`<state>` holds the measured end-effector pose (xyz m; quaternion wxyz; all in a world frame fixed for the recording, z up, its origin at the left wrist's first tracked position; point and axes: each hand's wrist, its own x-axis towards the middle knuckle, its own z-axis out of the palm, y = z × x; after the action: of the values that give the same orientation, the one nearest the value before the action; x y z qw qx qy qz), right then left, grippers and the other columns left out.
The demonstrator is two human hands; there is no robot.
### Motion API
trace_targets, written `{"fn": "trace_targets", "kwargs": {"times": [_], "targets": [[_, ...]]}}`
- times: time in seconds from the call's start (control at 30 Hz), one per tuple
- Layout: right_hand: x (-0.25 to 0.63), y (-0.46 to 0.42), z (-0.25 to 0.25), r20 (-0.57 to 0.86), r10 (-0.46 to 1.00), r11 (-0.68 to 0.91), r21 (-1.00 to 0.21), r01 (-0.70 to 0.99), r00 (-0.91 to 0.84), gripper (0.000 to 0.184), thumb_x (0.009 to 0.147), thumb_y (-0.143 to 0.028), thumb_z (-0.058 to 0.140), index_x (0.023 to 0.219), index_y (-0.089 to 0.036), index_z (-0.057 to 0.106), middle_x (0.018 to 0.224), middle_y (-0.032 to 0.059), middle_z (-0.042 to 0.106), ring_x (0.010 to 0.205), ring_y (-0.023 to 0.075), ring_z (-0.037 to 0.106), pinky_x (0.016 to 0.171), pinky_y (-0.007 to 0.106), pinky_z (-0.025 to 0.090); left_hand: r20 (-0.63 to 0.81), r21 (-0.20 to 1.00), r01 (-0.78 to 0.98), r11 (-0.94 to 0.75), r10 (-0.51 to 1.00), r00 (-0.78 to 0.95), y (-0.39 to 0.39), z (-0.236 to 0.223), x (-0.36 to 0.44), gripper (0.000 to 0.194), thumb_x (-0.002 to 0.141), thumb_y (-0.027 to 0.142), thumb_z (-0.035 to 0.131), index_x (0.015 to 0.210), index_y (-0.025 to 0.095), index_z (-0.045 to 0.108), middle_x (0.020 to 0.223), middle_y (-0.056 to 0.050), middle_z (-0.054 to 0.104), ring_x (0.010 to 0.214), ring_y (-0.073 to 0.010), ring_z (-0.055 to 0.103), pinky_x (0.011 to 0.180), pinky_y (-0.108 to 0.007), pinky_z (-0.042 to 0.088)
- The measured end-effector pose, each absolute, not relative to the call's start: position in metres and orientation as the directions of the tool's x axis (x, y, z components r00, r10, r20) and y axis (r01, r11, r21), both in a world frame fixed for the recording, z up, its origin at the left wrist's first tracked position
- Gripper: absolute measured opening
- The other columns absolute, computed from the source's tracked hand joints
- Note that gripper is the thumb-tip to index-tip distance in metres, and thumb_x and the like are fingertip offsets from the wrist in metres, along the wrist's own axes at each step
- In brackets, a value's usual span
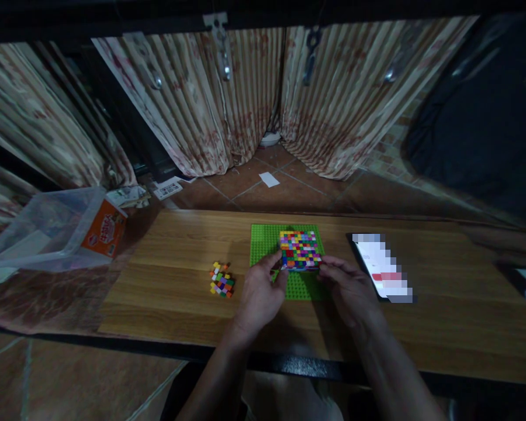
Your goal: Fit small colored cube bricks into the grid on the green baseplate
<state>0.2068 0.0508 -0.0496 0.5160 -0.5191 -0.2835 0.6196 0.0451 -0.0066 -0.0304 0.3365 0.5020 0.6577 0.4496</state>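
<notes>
A block of many-coloured toy bricks (300,249) is in front of me, above the green studded baseplate (263,234). My left hand (263,289) grips its left edge, thumb at the near corner and fingers at the side. At the right edge, my right hand (344,283) has its fingertips closed on the near corner. The block hides part of the baseplate; whether it rests on the plate or is slightly raised, I cannot tell. Left of my left hand lies a small heap of loose bricks (222,280) in several colours.
A phone (379,266) with a lit, blurred screen lies right of the baseplate on the wooden table (170,257). Beyond the table's left end stands a clear plastic bin (48,228) with an orange label. Striped curtains (228,111) hang behind; a white paper (269,179) is on the tiled floor.
</notes>
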Motion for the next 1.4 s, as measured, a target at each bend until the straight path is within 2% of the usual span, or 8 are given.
{"fn": "trace_targets", "kwargs": {"times": [0.2, 0.37, 0.5, 0.63, 0.8, 1.0, 1.27, 1.4], "targets": [[0.207, 0.050, -0.049, -0.269, 0.959, -0.225, -0.917, -0.330, 0.093, 0.029, 0.047, -0.029, 0.090, 0.073, -0.023, 0.078, 0.077, 0.0003, 0.073, 0.072, 0.0143, 0.061, 0.063, 0.027, 0.047, -0.046, 0.929, 0.338, 0.153, 0.951, -0.306, -0.005, -0.037, 0.040, 0.047, 0.085, 0.014, 0.057, 0.132, 0.015, 0.061, 0.115, -0.012, 0.073, 0.097, -0.0226, 0.071, 0.090, -0.039, 0.057], [0.213, 0.049, -0.048, -0.246, 0.956, -0.215, -0.958, -0.190, 0.160, 0.035, 0.057, -0.034, 0.085, 0.090, -0.024, 0.078, 0.090, 0.0030, 0.076, 0.069, 0.0148, 0.061, 0.056, 0.026, 0.044, 0.054, 0.952, 0.299, 0.061, 0.931, -0.361, 0.008, -0.045, 0.032, 0.079, 0.070, -0.003, 0.052, 0.146, 0.019, 0.047, 0.144, -0.011, 0.057, 0.128, -0.0251, 0.057, 0.107, -0.041, 0.049], [0.210, 0.050, -0.044, -0.256, 0.963, -0.243, -0.960, -0.138, 0.086, 0.039, 0.057, -0.036, 0.080, 0.094, -0.023, 0.079, 0.088, 0.0039, 0.077, 0.062, 0.0145, 0.061, 0.055, 0.028, 0.045, 0.023, 0.980, 0.195, 0.038, 0.953, -0.302, 0.028, -0.057, 0.030, 0.085, 0.067, -0.004, 0.049, 0.149, 0.018, 0.043, 0.155, -0.010, 0.047, 0.141, -0.0258, 0.046, 0.120, -0.045, 0.036], [0.208, 0.051, -0.040, -0.268, 0.962, -0.259, -0.957, -0.129, 0.056, 0.037, 0.056, -0.035, 0.077, 0.091, -0.022, 0.079, 0.079, 0.0030, 0.078, 0.062, 0.0165, 0.064, 0.057, 0.030, 0.048, 0.034, 0.977, 0.213, 0.013, 0.975, -0.219, 0.039, -0.062, 0.031, 0.081, 0.067, -0.003, 0.045, 0.146, 0.018, 0.047, 0.151, -0.007, 0.052, 0.144, -0.0213, 0.043, 0.125, -0.042, 0.026], [0.212, 0.056, -0.043, -0.240, 0.966, -0.228, -0.966, -0.124, 0.094, 0.031, 0.059, -0.034, 0.072, 0.086, -0.023, 0.080, 0.074, 0.0022, 0.077, 0.059, 0.0159, 0.062, 0.057, 0.030, 0.048, 0.012, 0.958, 0.281, 0.049, 0.977, -0.211, 0.031, -0.049, 0.036, 0.071, 0.070, -0.002, 0.050, 0.139, 0.014, 0.050, 0.137, -0.012, 0.063, 0.131, -0.0221, 0.056, 0.117, -0.042, 0.040], [0.219, 0.058, -0.047, -0.216, 0.960, -0.210, -0.976, -0.051, 0.178, 0.031, 0.062, -0.034, 0.067, 0.087, -0.022, 0.081, 0.078, 0.0029, 0.077, 0.058, 0.0150, 0.058, 0.056, 0.030, 0.047, -0.001, 0.914, 0.396, 0.085, 0.978, -0.209, 0.012, -0.035, 0.044, 0.057, 0.075, 0.002, 0.057, 0.130, 0.017, 0.054, 0.125, -0.012, 0.067, 0.122, -0.0240, 0.062, 0.105, -0.044, 0.050], [0.219, 0.058, -0.047, -0.199, 0.946, -0.186, -0.980, -0.072, 0.256, 0.031, 0.065, -0.039, 0.072, 0.087, -0.019, 0.079, 0.084, 0.0051, 0.077, 0.068, 0.0178, 0.064, 0.063, 0.032, 0.051, 0.024, 0.856, 0.509, 0.089, 0.977, -0.211, -0.008, -0.029, 0.052, 0.040, 0.078, 0.012, 0.066, 0.117, 0.020, 0.061, 0.112, -0.008, 0.070, 0.101, -0.0212, 0.068, 0.090, -0.038, 0.057], [0.215, 0.058, -0.045, -0.215, 0.937, -0.188, -0.975, -0.119, 0.277, 0.034, 0.065, -0.042, 0.076, 0.091, -0.019, 0.078, 0.086, 0.0055, 0.078, 0.076, 0.0213, 0.069, 0.066, 0.034, 0.053, 0.032, 0.879, 0.475, 0.043, 0.989, -0.147, -0.014, -0.038, 0.057, 0.035, 0.081, 0.015, 0.064, 0.115, 0.022, 0.061, 0.110, -0.006, 0.071, 0.097, -0.0195, 0.070, 0.088, -0.035, 0.058]]}}
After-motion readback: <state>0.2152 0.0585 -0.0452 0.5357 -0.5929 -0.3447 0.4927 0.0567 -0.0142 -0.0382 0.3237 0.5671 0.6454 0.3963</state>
